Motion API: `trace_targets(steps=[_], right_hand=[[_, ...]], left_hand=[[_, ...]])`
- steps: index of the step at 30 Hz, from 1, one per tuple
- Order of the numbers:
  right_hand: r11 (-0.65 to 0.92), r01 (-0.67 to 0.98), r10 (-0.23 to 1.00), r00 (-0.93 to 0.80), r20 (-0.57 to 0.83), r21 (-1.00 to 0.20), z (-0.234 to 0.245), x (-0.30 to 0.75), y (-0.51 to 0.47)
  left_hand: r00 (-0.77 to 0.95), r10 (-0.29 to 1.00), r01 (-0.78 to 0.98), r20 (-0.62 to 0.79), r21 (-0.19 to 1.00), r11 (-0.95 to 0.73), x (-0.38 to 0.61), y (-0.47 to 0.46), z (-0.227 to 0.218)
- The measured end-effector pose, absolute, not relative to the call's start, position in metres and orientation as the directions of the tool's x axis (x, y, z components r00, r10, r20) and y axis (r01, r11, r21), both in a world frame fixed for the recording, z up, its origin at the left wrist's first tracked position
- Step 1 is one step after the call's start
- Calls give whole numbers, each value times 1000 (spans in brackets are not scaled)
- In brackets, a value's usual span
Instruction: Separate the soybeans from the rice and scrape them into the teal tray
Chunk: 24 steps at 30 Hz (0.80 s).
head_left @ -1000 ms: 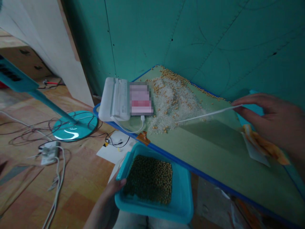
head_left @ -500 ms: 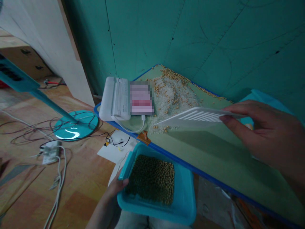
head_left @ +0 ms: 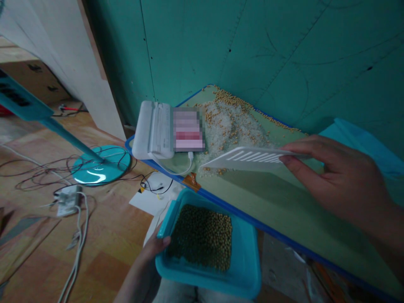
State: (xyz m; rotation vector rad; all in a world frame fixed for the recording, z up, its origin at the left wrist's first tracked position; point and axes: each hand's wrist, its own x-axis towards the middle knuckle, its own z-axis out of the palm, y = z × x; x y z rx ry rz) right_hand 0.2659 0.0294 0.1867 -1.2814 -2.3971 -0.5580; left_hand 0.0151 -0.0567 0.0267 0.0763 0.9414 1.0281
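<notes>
My right hand (head_left: 341, 185) pinches a flat white slotted scraper (head_left: 249, 158) by its near end, thumb under and fingers over, so my grip there is clenched on it. The scraper hangs tilted just above the bench (head_left: 284, 210), its far tip reaching toward the spread of white rice mixed with yellow beans (head_left: 230, 124) that lies at the bench's far left corner, against the wall. A few stray beans sit right below the scraper's tip, near the left edge.

My left hand (head_left: 154, 248) grasps the left rim of a turquoise tub (head_left: 240, 269), thumb hooked over the corner. The tub is held below the bench's near left edge, over my lap, and is partly filled with beans (head_left: 200, 235) that look dark in this light.

On the bench's left edge, just beside the rice, lies a white boxy device (head_left: 153, 130) with a blurred panel, and a white cable (head_left: 176, 168) loops from it along the edge. A small orange clip (head_left: 191, 182) sits on the blue rim above the tub.

Beyond, on the wooden floor (head_left: 104, 235), stand a teal fan base (head_left: 101, 168), tangled wires and a power strip (head_left: 67, 198). A green wall (head_left: 252, 50) backs the bench.
</notes>
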Motion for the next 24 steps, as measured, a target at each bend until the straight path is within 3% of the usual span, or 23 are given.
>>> trace_targets(steps=[24], right_hand=[[481,871,747,-469,471,104,185,275,13]], left_hand=[[195,773,-692,-604,474,545,17,-57,25]])
